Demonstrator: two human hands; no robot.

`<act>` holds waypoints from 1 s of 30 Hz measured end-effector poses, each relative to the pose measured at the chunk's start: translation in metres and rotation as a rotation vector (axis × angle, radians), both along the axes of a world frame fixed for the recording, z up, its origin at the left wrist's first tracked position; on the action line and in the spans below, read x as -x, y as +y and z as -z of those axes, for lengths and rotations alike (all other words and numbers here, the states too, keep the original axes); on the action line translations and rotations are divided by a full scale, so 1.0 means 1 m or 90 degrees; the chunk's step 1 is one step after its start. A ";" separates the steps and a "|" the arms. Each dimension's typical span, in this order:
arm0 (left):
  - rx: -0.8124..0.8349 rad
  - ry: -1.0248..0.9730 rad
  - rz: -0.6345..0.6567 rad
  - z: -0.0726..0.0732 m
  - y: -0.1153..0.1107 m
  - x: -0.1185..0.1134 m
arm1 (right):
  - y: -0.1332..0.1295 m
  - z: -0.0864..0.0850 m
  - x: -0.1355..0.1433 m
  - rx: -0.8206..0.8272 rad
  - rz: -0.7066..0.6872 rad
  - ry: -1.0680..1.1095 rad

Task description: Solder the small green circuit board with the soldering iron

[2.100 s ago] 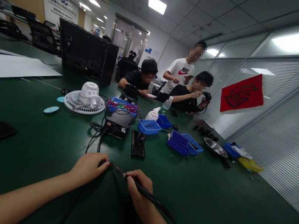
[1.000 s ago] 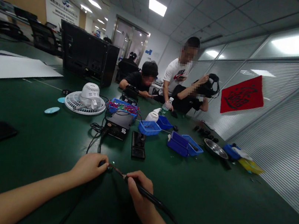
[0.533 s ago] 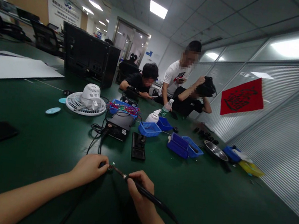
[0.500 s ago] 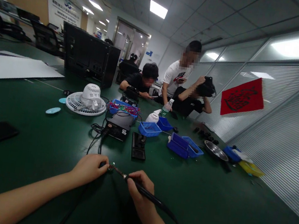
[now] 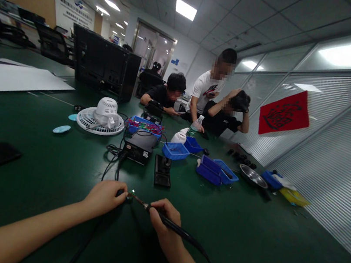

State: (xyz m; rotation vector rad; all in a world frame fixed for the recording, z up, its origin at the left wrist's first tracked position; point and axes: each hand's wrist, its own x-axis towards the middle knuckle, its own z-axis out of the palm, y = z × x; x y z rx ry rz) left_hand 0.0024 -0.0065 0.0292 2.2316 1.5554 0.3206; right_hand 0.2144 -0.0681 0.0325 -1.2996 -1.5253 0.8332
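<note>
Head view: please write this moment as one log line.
left hand: holds small part; right hand: holds iron, tip at part; contact: unclear; black box: beyond hands

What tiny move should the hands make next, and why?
Maybe rest the tip gently on the part: the right hand holds the tool like a pen, its tip aimed there, and the left hand pinches the part. I can't tell if tip and part touch.
</note>
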 end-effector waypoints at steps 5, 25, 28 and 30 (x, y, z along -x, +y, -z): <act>0.005 0.002 0.003 -0.001 -0.001 0.000 | 0.001 0.004 -0.001 0.005 -0.008 0.000; -0.006 -0.003 -0.004 0.000 -0.001 -0.001 | 0.000 0.006 -0.002 -0.003 0.006 -0.001; -0.008 0.002 -0.007 0.001 -0.001 0.000 | 0.000 0.005 -0.003 -0.029 0.022 -0.005; -0.010 0.003 -0.007 0.001 -0.001 0.000 | -0.001 0.003 -0.003 -0.034 0.017 -0.001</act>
